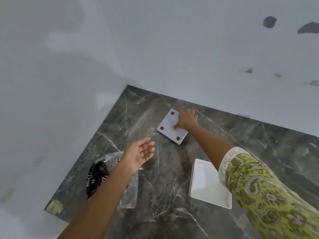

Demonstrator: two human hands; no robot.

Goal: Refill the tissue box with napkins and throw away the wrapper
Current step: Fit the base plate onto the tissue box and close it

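Note:
A white square panel [170, 127] with dark round spots at its corners lies flat near the back of the dark marble counter. My right hand [187, 118] rests on its far right edge, thumb pressed on the panel's top, gripping it. A white open tissue box [206, 184] with white inside stands nearer, under my right forearm. My left hand [139, 153] hovers palm up, fingers spread, holding nothing. Beneath its wrist lies a clear plastic wrapper [103, 173] with black and red print.
The marble counter [165, 195] sits in a corner between two pale walls, with its left edge dropping off beside the wrapper. A yellow-green patch [55, 207] marks the counter's near left corner. My right sleeve is green patterned cloth.

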